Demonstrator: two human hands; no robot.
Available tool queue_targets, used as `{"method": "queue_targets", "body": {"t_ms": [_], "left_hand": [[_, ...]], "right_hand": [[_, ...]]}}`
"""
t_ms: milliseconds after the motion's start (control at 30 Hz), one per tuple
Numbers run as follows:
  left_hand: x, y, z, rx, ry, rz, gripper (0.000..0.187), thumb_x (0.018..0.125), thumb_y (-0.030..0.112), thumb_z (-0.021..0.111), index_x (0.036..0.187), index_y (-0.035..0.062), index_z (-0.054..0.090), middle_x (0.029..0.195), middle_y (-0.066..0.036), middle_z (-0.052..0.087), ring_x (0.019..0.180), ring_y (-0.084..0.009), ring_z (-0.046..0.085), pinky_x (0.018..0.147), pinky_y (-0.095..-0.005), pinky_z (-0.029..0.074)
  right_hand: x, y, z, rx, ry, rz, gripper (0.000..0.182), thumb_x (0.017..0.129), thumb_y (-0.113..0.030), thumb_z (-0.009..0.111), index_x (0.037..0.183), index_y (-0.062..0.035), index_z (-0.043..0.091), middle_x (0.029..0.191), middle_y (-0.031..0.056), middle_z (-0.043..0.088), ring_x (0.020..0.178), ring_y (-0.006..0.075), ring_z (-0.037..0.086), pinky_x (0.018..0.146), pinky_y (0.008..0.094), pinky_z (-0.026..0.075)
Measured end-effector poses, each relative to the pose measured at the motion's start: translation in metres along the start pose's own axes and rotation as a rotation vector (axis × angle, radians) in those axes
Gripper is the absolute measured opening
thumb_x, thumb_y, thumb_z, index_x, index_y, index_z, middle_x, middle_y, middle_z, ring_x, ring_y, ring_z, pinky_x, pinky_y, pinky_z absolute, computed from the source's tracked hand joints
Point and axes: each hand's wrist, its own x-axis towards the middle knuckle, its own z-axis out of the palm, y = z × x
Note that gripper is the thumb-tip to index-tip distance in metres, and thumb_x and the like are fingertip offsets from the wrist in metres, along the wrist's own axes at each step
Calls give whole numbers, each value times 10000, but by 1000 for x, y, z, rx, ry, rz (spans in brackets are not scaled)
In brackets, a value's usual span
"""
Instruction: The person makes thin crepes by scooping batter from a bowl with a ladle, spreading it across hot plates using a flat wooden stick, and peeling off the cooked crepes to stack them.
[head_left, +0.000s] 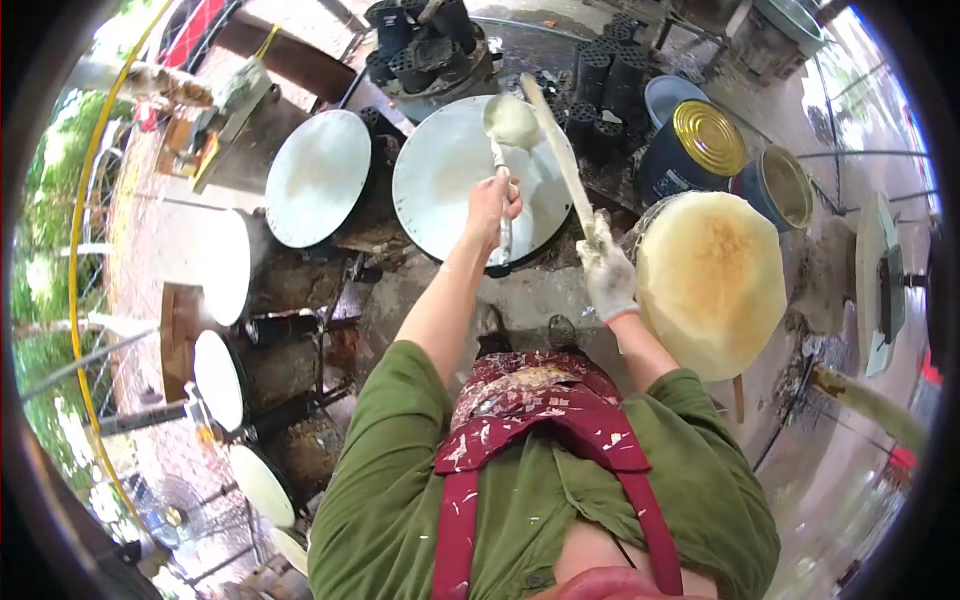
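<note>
The metal ladle (pixel 510 125), its bowl full of pale batter, is held by its handle in the left hand (pixel 492 205) over the far part of the round, white-coated griddle (pixel 440 190). The long flat wooden stick (pixel 558 150), gripped at its near end by the gloved right hand (pixel 608 275), slants across the griddle's right edge, just right of the ladle.

From where I watch, the round pale griddle plate (pixel 450 185) is open across its left half. Over its right half stand the metal ladle with batter in its bowl (pixel 510 125) and the long flat wooden stick (pixel 558 150). A second round pale plate (pixel 318 177) lies just to the left, bare. Dark perforated cylinders (pixel 610 75) crowd the far edge. On the right, the stack of golden flat rounds (pixel 712 282) and two open tins (pixel 700 145) block passage.
</note>
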Motion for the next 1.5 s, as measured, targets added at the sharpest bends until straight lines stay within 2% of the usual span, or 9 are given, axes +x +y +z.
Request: {"method": "queue_targets", "body": {"t_ms": [167, 400, 533, 667, 767, 933, 1267, 1400, 1500], "left_hand": [[53, -46, -67, 968, 165, 575, 265, 897, 208, 623, 931, -43, 545, 647, -175, 582, 569, -293, 585, 546, -401, 443], [19, 40, -134, 954, 382, 815, 281, 917, 146, 594, 1122, -35, 529, 794, -228, 614, 727, -407, 618, 659, -449, 481], [11, 72, -179, 935, 203, 664, 180, 928, 118, 567, 1032, -21, 524, 757, -227, 599, 688, -404, 619, 602, -460, 459], [-25, 69, -216, 946, 83, 384, 129, 926, 112, 560, 918, -16, 546, 736, -205, 596, 643, -347, 600, 591, -404, 454], [-34, 34, -242, 853, 159, 375, 131, 948, 136, 555, 875, 29, 536, 606, 9, 488, 506, -66, 466, 455, -254, 371], [-88, 32, -254, 823, 312, 301, 142, 960, 126, 530, 858, 28, 524, 621, 8, 477, 526, -64, 445, 477, -252, 369], [-106, 36, -222, 694, 412, 254, 103, 969, 105, 499, 880, 54, 505, 610, 38, 451, 423, -51, 407, 392, -223, 329], [-118, 22, -220, 705, 496, 278, 110, 968, 110, 502, 876, 50, 503, 607, 35, 452, 422, -52, 414, 386, -226, 327], [-116, 13, -216, 715, 512, 260, 117, 967, 118, 508, 873, 48, 502, 605, 36, 451, 418, -48, 412, 378, -228, 321]], "right_hand": [[-4, 25, 73, -59, 106, 13, 467, 950, -394, 551, 1300, -85, 566, 892, 123, 676, 815, 274, 641, 671, 358, 504], [17, -90, 126, 852, 29, 631, 278, 952, -381, 597, 916, -120, 687, 545, -60, 459, 417, 96, 403, 397, 253, 307], [32, -101, 80, -135, 100, 177, 352, 903, -263, 625, 1230, -132, 625, 869, 143, 699, 711, 277, 639, 688, 359, 526], [12, -54, 111, 393, 163, 390, 429, 926, -306, 629, 1230, -6, 598, 878, 46, 718, 718, 201, 636, 676, 314, 527], [34, -118, 116, 659, -165, 686, 406, 908, -296, 657, 1201, -17, 618, 828, 42, 700, 715, 167, 621, 667, 301, 520], [44, -83, 46, -155, -50, 142, 407, 894, -261, 656, 1277, -136, 599, 963, 167, 702, 811, 149, 655, 689, 301, 516], [92, -77, 62, 154, -383, 199, 396, 883, -251, 644, 1259, -131, 611, 1138, 174, 660, 963, 312, 647, 881, 326, 498], [103, 2, 59, 474, -74, 219, 387, 873, -194, 661, 1241, -84, 618, 1115, 117, 681, 912, 164, 644, 837, 284, 497], [105, -44, 76, 426, -437, 259, 434, 859, -156, 680, 1251, 9, 591, 1177, 96, 660, 1018, 94, 593, 892, 240, 463]]}}
